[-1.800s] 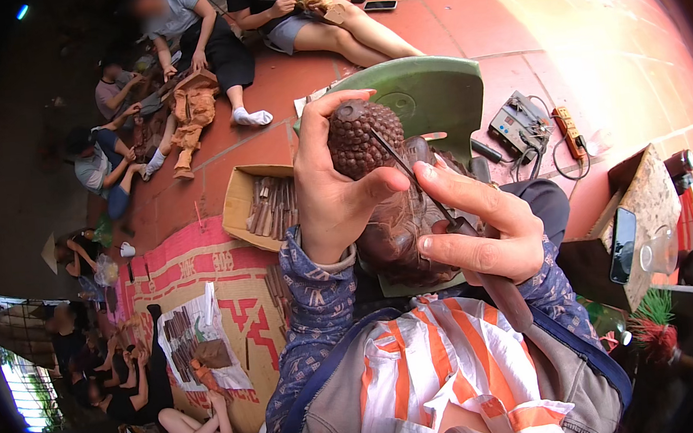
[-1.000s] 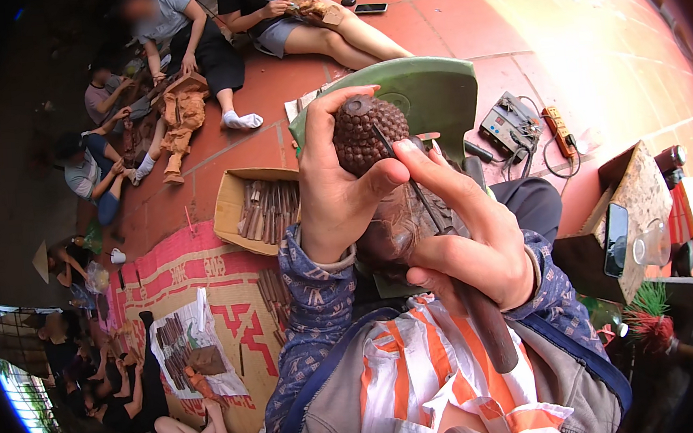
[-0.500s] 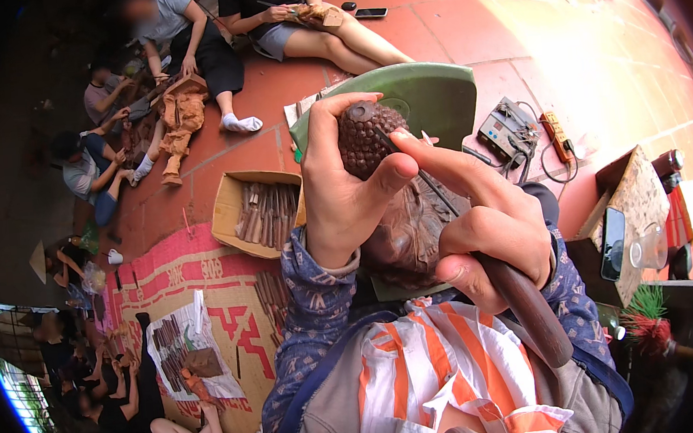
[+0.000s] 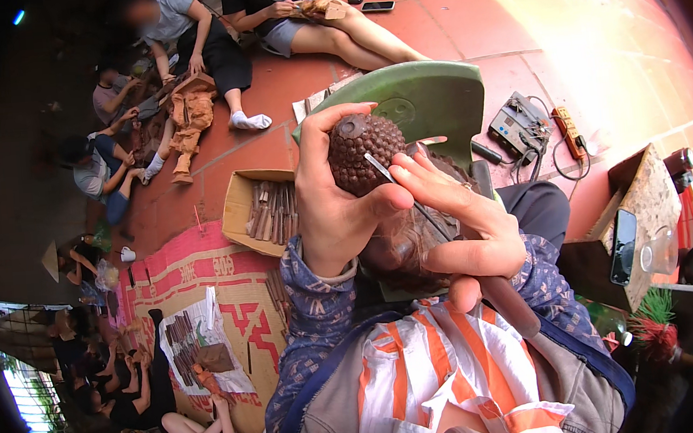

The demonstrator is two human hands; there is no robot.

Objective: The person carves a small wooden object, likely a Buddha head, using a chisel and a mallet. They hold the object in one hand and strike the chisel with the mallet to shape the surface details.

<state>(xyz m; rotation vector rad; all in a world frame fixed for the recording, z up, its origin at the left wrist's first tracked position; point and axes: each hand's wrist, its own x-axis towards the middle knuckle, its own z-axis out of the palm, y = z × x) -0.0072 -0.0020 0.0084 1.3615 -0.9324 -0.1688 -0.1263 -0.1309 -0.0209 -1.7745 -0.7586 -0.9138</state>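
Note:
A dark brown carved statue point(image 4: 402, 249) lies before me, its head point(image 4: 361, 146) covered in rows of small knobs. My left hand point(image 4: 336, 193) is wrapped round the side of that head, its thumb stretched across toward the right. In my right hand point(image 4: 474, 231) is a carving chisel point(image 4: 508, 301) with a thick, dark wooden handle running down toward my lap. Its slim metal blade passes under my right fingers, and the bright tip is by the knobs near my left thumb. Part of the statue is hidden beneath both hands.
Behind the statue stands a green plastic chair point(image 4: 435, 95). A cardboard box point(image 4: 243, 200) of chisels is at the left, beside a patterned mat point(image 4: 230, 283). To the right are a control box point(image 4: 518, 125), a power strip point(image 4: 569, 130) and a wooden box point(image 4: 648, 217) bearing a phone. Other people sit carving further left.
The chisel has swung: its tip now shows bright against the knobs, and its handle sits lower and further left. My right hand has shifted left. The view has turned slightly.

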